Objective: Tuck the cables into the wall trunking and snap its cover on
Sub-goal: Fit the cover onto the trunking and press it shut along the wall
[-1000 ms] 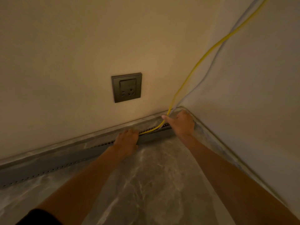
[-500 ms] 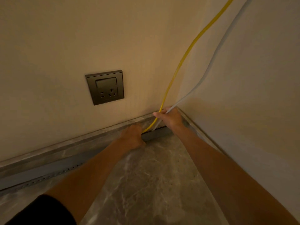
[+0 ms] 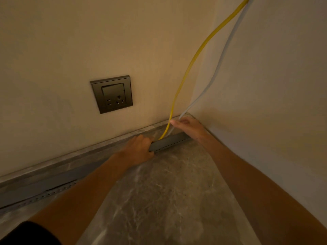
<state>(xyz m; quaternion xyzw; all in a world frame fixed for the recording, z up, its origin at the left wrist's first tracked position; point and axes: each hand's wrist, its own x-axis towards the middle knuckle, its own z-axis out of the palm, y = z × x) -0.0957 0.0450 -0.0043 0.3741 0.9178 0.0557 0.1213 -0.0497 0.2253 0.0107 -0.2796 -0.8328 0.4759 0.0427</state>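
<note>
Trunking grey, perforated, along floor edge | left hand fingers curl round it | right hand fingers pinch yellow cable

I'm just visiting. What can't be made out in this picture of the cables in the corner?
Head view: where the yellow cable and pale cable come from, cut off by the top edge.
Head view: the inside of the trunking, hidden by its front wall and the left hand gripping it.
Head view: whether the right hand pinches the pale cable; its own back hides the fingers.
</note>
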